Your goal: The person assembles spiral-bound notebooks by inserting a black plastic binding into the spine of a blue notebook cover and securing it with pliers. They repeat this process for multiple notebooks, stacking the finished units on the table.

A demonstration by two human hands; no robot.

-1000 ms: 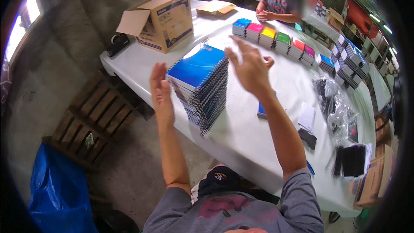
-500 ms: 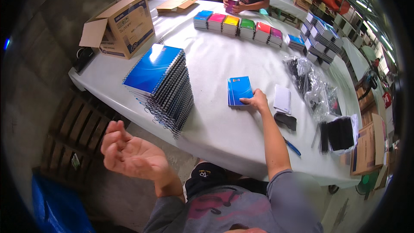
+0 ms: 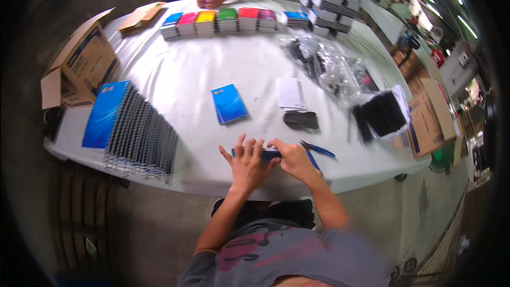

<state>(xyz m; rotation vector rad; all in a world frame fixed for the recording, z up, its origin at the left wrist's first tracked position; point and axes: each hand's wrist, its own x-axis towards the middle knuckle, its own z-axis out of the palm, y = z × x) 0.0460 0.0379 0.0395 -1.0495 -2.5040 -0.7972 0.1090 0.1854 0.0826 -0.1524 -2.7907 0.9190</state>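
White-covered table [image 3: 234, 61] | grey floor [image 3: 159, 218] | left grip [image 3: 247, 163] spread on notebook [image 3: 270, 154] (right grip [image 3: 296, 160] grasping it)

The box [image 3: 89, 68] stands behind the notebook stack [image 3: 135, 127] on the table [image 3: 199, 146].

Holds both forearms out ahead, the left forearm [image 3: 222, 217] and right forearm [image 3: 329, 200] slanting inward; keeps the hands side by side before the torso, thumb of the left close against the right, contact unclear; spreads the fingers of the left hand [image 3: 247, 166] forward, back upward, wrist near straight; bends those of the right hand [image 3: 295, 161] leftward into a grip.
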